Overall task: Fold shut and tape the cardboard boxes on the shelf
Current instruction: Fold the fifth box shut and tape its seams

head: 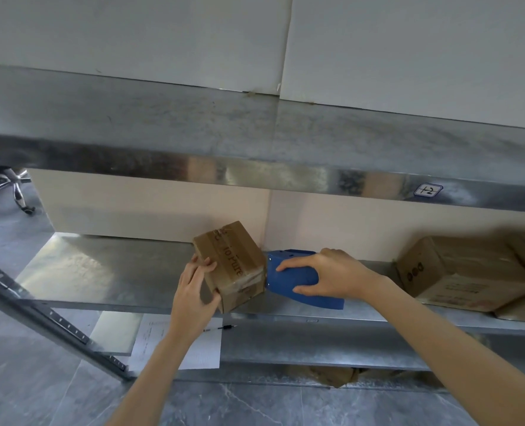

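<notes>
A mottled galvanized steel shelf (101, 272) ran before smooth, pale wall panels. Midway along it, near the front edge, was a small cardboard box (230, 262), its flaps closed under glossy clear tape. The left hand (193, 290) gripped its near left corner. The right hand (331, 278) clasped a blue plastic tape dispenser (288, 278) whose nose touched the box's right side. Larger cartons (457, 272) sat at the shelf's right end.

Place: a stockroom or warehouse storage bay.
Racking: grey galvanised steel shelf rack (101, 265), several tiers.
Bay tag: small white numbered label (428, 190) on the rack's upper front edge.
Stock: brown cardboard boxes (457, 272) at the rack's right end.
Floor: grey stone-look tiles (255, 404) beneath the rack.
</notes>
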